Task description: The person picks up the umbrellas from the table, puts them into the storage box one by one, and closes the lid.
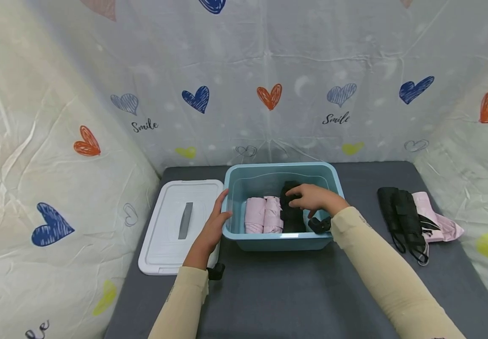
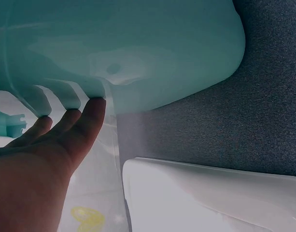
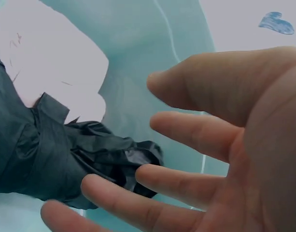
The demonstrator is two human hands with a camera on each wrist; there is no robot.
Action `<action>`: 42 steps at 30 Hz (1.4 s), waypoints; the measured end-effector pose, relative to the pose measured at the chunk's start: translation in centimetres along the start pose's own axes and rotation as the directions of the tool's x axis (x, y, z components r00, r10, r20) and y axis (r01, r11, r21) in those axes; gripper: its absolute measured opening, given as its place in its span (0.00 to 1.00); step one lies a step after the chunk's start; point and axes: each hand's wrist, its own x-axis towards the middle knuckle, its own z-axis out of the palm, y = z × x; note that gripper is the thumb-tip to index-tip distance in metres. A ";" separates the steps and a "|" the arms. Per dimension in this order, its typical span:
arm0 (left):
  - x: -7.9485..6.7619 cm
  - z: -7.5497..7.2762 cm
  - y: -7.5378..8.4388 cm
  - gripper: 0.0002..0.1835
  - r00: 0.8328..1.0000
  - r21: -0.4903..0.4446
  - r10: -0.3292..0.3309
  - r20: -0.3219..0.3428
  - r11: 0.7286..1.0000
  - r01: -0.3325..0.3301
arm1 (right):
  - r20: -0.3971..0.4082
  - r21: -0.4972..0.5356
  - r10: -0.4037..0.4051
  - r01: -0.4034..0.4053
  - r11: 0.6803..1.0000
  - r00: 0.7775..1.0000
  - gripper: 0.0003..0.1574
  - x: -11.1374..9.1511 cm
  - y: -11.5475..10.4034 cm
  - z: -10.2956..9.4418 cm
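Observation:
A blue plastic bin (image 1: pixel 282 243) stands on the grey table. Inside lie two rolled pink umbrellas (image 1: pixel 255 215) side by side, with a black folded umbrella (image 1: pixel 293 219) to their right. My right hand (image 1: pixel 316 197) is over the bin's interior beside the black umbrella. In the right wrist view its fingers (image 3: pixel 186 181) are spread and loosely extended near the crumpled black fabric (image 3: pixel 90 159), gripping nothing. My left hand (image 1: pixel 212 228) rests against the bin's left side. The left wrist view shows straight fingertips (image 2: pixel 95 107) at the bin's outer wall (image 2: pixel 138 48).
A white lid (image 1: pixel 165 221) with a grey handle lies left of the bin. At the table's right side, black folded umbrellas (image 1: pixel 407 216) with wrist straps lie beside a pink one (image 1: pixel 447 230). A heart-patterned curtain (image 1: pixel 227 127) encloses the table (image 1: pixel 277 296).

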 end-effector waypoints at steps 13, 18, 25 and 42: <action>1.7 -0.1 -2.8 0.33 0.999 0.010 0.024 -0.036 1.000 -0.024 | -0.068 -0.057 -0.097 0.093 0.994 0.993 0.34 -2.6 0.8 -0.9; 1.7 -0.1 -2.8 0.33 0.999 0.014 0.029 -0.040 1.000 -0.028 | -0.119 -0.141 -0.148 0.131 0.981 0.982 0.35 -3.5 1.0 -1.4; 1.8 -0.3 -2.9 0.32 0.999 0.014 0.048 -0.022 0.999 -0.047 | -0.167 -0.114 -0.158 0.140 0.983 0.973 0.38 -5.0 1.2 -1.6; -0.1 -0.3 0.6 0.31 1.000 0.026 -0.002 0.014 1.000 0.002 | -0.293 -0.011 -0.197 0.202 0.979 0.936 0.39 -8.8 3.2 -2.3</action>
